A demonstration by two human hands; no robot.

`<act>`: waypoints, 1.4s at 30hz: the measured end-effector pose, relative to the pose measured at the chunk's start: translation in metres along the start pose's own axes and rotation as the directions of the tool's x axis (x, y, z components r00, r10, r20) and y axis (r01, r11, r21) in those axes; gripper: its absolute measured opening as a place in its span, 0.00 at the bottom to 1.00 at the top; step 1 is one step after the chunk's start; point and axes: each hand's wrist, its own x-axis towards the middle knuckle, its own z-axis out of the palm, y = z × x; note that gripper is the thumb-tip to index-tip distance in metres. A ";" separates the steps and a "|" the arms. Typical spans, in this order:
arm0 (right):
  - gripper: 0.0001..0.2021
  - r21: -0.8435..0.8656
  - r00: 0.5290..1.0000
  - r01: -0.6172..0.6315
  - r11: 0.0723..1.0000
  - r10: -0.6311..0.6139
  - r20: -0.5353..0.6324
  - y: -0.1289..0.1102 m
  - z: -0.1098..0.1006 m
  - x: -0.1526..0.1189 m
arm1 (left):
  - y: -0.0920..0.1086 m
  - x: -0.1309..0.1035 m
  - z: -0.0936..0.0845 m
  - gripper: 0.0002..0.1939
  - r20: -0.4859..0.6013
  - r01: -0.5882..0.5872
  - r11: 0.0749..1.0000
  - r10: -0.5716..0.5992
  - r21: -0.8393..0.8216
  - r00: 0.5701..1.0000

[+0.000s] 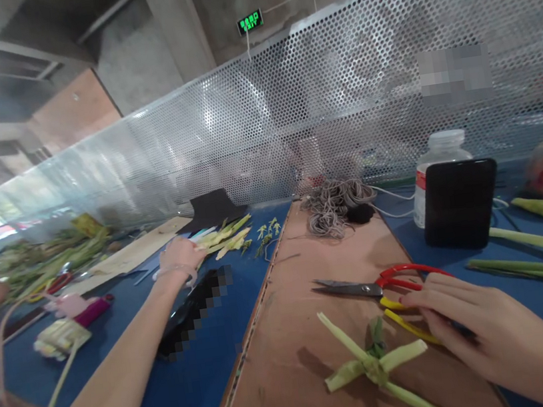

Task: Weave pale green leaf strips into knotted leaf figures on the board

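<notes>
Evidently, steel-bladed scissors with red and yellow handles are positioned over the cardboard, blades slightly parted. The handles are gripped by the right hand, its fingers drawn together; the lower grip is partly hidden. The tips are directed left, the long axis laid crosswise over the board. Below, a knotted leaf piece is noted. Cut leaf strips are neared by the left hand, whose finger spacing cannot be told. Grey cord is seen beyond.
</notes>
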 end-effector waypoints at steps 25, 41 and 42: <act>0.12 -0.128 0.998 0.066 0.990 -0.068 -0.012 0.007 0.005 -0.002 | -0.012 -0.002 0.010 0.14 -0.368 0.015 0.992 -0.062 -0.129 0.928; 0.13 -0.166 0.996 0.087 0.982 -0.090 -0.009 0.005 0.003 -0.002 | -0.016 0.012 0.018 0.10 -0.397 -0.155 0.771 -0.136 -0.617 0.908; 0.13 -0.171 0.996 0.088 0.981 -0.091 -0.011 0.005 0.003 -0.002 | -0.016 0.012 0.015 0.12 -0.381 -0.146 0.722 -0.173 -0.676 0.908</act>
